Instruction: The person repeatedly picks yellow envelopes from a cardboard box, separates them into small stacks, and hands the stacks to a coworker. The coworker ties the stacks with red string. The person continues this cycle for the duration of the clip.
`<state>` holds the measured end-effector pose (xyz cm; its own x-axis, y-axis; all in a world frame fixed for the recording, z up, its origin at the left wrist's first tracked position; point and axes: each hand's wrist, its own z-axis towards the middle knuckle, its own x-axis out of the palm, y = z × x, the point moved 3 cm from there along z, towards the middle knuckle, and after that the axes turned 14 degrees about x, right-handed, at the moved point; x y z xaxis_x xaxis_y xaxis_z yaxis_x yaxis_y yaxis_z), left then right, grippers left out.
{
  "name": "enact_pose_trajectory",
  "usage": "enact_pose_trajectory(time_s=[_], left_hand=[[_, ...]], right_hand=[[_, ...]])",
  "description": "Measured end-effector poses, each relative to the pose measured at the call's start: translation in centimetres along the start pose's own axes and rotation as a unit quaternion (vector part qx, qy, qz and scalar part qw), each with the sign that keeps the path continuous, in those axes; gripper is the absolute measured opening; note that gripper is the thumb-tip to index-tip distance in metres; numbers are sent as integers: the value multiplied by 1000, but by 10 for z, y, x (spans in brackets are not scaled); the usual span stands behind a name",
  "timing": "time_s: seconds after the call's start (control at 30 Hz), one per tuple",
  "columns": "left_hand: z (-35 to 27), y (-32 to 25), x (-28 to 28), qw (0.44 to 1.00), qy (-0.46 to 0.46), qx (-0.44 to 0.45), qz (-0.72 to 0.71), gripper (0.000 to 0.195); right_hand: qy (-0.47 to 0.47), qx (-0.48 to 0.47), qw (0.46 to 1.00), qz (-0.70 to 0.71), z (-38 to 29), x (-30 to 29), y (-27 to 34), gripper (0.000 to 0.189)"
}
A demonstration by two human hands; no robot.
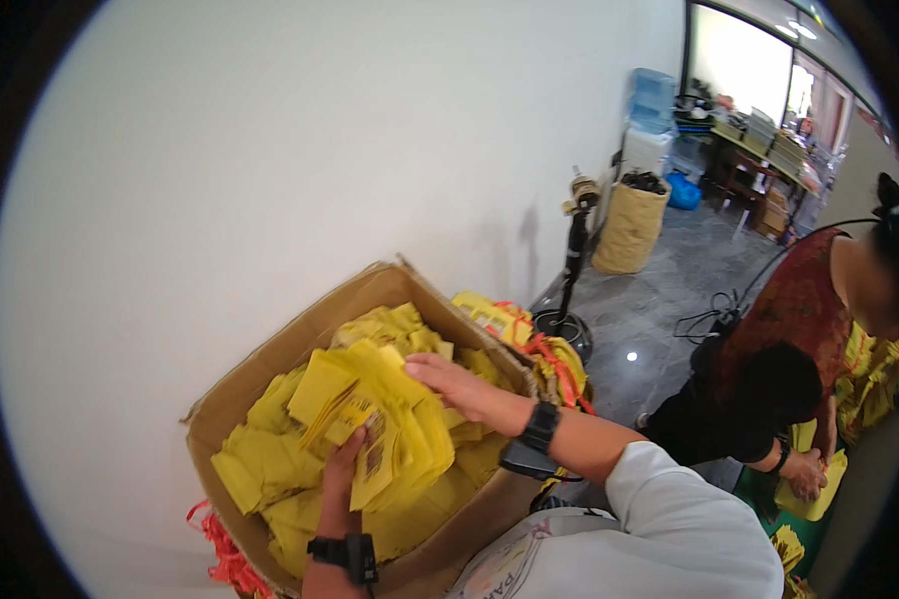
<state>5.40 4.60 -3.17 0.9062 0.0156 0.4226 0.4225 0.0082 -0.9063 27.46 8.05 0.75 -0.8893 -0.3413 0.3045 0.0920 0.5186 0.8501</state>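
Yellow printed sheets or flat bags [412, 449] form a loose, fanned stack above a large open cardboard box [270, 359]. My left hand [341, 464] grips the stack's lower left side, thumb on top. At its upper right edge lies my right hand [446, 380], fingers extended and close together against the sheets; whether they pinch any is unclear. More yellow bundles [277, 479] fill the box beneath. Each of my wrists wears a black strapped device.
Red-tied yellow bundles [562, 367] lie beside the box, near a black stand [573, 254] with a round base. At right, a co-worker [779, 337] handles yellow sheets [813, 487] over a green surface. Farther back are a tan sack [629, 228] and a water dispenser [648, 150].
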Motion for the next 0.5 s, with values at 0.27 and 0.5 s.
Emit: enact_pose_trajectory(time_s=[0.27,0.5], left_hand=[[4,3,-11,996,72,47,-20,42],[14,12,-24,980,114,151,65,40]], right_hand=[[111,-90,989,42,-16,36,8,65],[199,-77,976,51,-10,47,4,61]])
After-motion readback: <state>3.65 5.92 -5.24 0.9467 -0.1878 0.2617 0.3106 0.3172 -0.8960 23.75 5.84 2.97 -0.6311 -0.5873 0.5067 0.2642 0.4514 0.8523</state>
